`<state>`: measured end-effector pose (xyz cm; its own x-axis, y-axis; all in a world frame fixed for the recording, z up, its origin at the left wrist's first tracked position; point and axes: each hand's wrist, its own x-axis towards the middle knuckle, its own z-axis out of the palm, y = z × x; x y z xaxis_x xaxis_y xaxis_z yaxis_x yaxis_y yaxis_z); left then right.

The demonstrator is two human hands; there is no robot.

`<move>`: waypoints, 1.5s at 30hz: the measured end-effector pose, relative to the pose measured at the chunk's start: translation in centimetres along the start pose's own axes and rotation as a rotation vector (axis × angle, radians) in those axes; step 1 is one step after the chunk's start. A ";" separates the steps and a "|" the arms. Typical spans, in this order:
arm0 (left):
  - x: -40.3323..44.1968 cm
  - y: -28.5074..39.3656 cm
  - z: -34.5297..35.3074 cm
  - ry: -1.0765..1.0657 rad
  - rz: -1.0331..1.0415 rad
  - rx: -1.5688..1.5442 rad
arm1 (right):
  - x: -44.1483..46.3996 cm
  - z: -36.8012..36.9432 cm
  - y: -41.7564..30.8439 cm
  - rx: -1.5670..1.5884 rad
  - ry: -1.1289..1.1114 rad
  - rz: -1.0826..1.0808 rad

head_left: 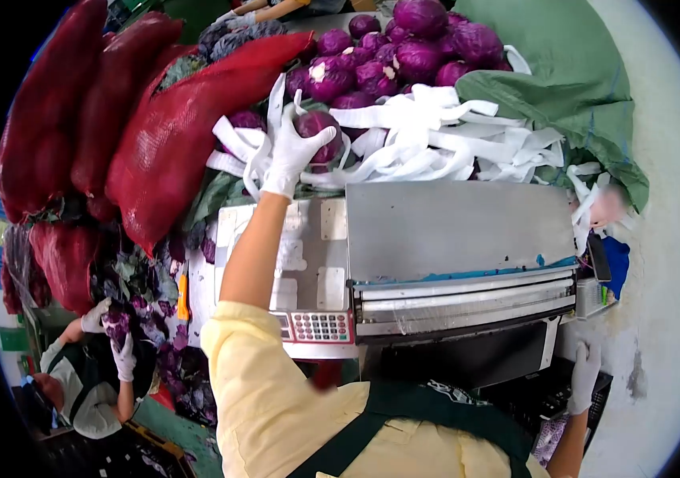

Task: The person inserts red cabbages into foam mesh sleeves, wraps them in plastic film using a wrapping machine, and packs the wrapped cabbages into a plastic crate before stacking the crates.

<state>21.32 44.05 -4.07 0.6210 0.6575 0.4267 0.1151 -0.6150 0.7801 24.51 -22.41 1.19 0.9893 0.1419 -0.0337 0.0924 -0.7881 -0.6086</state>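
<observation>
My left hand [296, 155], in a white glove, reaches forward over the scale. Its thumb and fingers are spread around a red cabbage [318, 127] at the near edge of the cabbage pile. White foam strips [416, 131] lie beside and under that cabbage. Low on the right is my right hand [585, 378], also gloved. It holds nothing that I can see, its fingers stretched out beside a black crate [599, 398]. Between the two hands stands a film-wrapping machine [463, 227] with a metal top, next to the scale's keypad [322, 327].
Red mesh sacks [189, 135] fill the left back. More red cabbages [420, 60] are heaped at the back by a green sheet [551, 64]. An orange cutter [183, 295] lies left of the scale. A co-worker [89, 382] trims a cabbage at lower left; another person's arms [276, 9] show at the top.
</observation>
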 end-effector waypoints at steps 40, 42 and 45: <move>-21.0 21.9 -2.3 -0.059 -0.123 -0.577 | 6.4 5.4 -19.6 0.700 -1.182 -0.223; -24.5 25.1 0.9 -0.209 -0.329 -0.916 | 4.3 6.3 -18.0 0.594 -1.291 -0.180; -27.7 26.2 4.0 -0.138 -0.507 -1.003 | 0.8 5.6 -17.2 0.681 -1.177 -0.404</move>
<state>10.23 7.98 2.78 0.7671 0.6398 -0.0484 -0.2577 0.3763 0.8899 23.04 -5.42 7.21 0.2069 0.9592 -0.1928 -0.0639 -0.1834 -0.9810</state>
